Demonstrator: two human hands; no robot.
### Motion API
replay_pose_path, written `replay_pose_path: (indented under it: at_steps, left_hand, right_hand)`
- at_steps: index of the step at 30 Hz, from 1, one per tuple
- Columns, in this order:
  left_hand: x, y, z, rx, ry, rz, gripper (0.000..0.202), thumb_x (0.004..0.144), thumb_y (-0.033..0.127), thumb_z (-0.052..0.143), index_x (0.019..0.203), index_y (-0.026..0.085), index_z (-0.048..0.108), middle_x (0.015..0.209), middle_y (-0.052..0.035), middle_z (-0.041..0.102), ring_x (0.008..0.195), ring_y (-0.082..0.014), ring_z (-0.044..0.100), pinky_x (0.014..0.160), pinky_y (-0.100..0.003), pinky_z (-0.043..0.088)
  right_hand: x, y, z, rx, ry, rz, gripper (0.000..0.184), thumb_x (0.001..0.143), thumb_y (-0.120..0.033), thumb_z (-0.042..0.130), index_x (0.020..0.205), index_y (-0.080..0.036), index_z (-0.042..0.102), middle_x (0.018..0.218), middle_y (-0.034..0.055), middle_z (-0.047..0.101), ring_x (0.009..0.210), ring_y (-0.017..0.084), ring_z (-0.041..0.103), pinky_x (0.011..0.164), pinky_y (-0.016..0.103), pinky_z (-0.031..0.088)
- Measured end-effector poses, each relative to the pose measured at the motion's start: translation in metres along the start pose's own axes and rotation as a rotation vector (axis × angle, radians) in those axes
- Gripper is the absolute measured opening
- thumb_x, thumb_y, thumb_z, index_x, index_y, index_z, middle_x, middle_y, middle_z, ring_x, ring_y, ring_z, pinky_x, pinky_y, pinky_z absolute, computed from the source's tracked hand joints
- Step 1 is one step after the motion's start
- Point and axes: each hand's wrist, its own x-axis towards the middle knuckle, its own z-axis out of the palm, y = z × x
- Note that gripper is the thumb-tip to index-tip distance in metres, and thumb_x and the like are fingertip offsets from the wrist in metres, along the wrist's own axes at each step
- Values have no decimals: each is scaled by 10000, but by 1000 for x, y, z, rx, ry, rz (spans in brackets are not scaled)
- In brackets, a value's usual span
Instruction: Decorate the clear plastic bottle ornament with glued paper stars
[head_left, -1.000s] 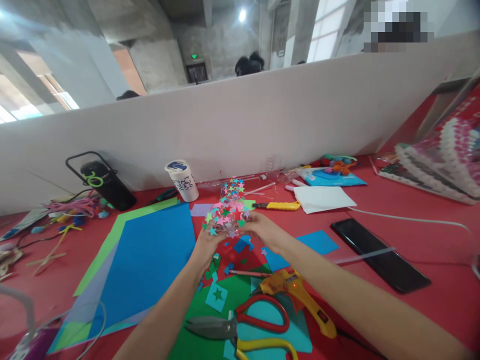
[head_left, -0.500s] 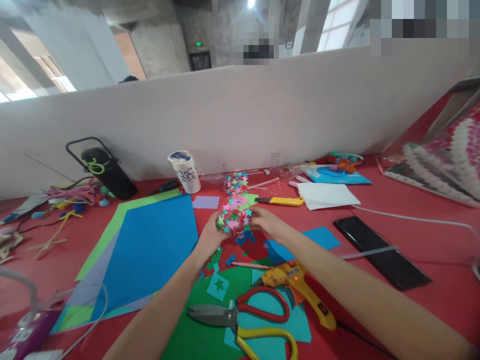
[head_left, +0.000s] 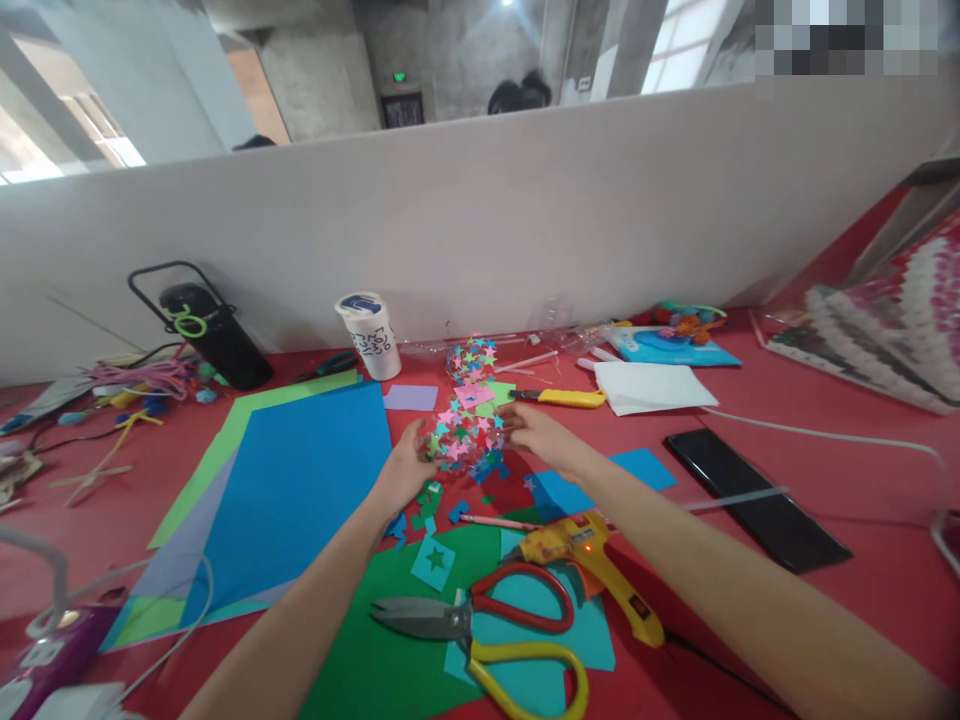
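- Over the middle of the red bench (head_left: pixel 825 390), both my hands are on a little star cluster (head_left: pixel 465 440). It's a clump of pink, blue, green and red paper stars held just above the paper scraps.
- My left hand (head_left: pixel 405 468) has it from the left, fingers curled in against the stars.
- My right hand (head_left: pixel 541 432) pinches the right side with the fingertips, so neither hand is spread flat and both are closed onto the same clump.
- Right behind it a second star ball (head_left: pixel 474 356) sits on the bench, closer to the white partition.
- Off to the left lies a big blue sheet (head_left: pixel 300 480) on top of green and lilac ones, with a small lilac square (head_left: pixel 410 397) just past its far corner.
- A white paper cup (head_left: pixel 369 335) with scribbles stands upright by the partition, and a black bottle (head_left: pixel 217 345) is further left.
- A yellow utility knife (head_left: pixel 559 397) lies just beyond my right hand, with a sheet of white paper (head_left: pixel 652 388) next to it.
- Closer to me, a yellow glue gun (head_left: pixel 592 560) sits beside my right forearm.
- Red scissors (head_left: pixel 480 612) and yellow scissors (head_left: pixel 525 680) lie on green and teal paper.
- A pink pencil (head_left: pixel 496 521) is between the glue gun and the cluster.
- A black phone (head_left: pixel 754 497) lies flat on the right, well apart from my hands.
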Motion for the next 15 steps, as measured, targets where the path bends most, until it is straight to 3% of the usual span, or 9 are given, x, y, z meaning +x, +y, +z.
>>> replay_pose_path:
  at_steps: [10, 13, 15]
  left_hand:
    - [-16, 19, -2, 106, 52, 6, 557, 526, 137, 603, 1063, 191, 464, 923, -39, 583, 693, -142, 595, 711, -328, 481]
    - [-24, 26, -7, 229, 109, 59, 349, 568, 193, 604, 901, 199, 498, 810, -2, 568, 645, -131, 556, 669, -290, 441]
    - [-34, 32, -12, 339, 140, 103, 156, 628, 260, 602, 732, 204, 500, 706, 25, 531, 616, -127, 496, 632, -262, 387]
  right_hand:
    - [-24, -2, -26, -191, 79, -57, 259, 903, -287, 551, 1125, -154, 562, 1082, 65, 612, 873, 186, 625, 737, 380, 533]
    - [-39, -6, -32, -337, 107, -46, 141, 894, -274, 545, 887, -140, 587, 751, -11, 605, 627, 123, 586, 590, 281, 496]
    - [-52, -10, -35, -459, 116, -34, 251, 874, -303, 521, 657, -177, 503, 532, -61, 482, 478, 102, 486, 491, 236, 408]
